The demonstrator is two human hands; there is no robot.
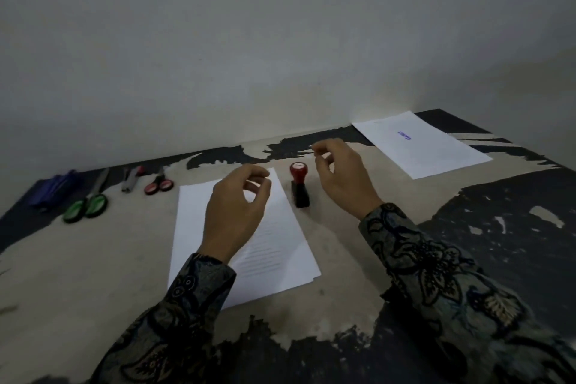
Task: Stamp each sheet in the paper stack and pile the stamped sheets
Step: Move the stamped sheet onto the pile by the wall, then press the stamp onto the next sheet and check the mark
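Note:
A stack of white printed sheets (274, 246) lies in the middle of the worn table (78, 262). My left hand (237, 212) hovers over the stack's upper part, fingers loosely curled, holding nothing. A stamp with a red top and black body (300, 187) stands upright just right of the stack. My right hand (339, 178) hangs in the air just right of the stamp, fingers loosely bent and empty. A white sheet with a blue stamp mark (420, 143) lies at the far right by the wall.
Green-handled scissors (88, 201), a marker (131, 179), small red-handled scissors (159, 184) and a blue object (53, 188) lie along the far left of the table. A pale wall runs behind the table's back edge.

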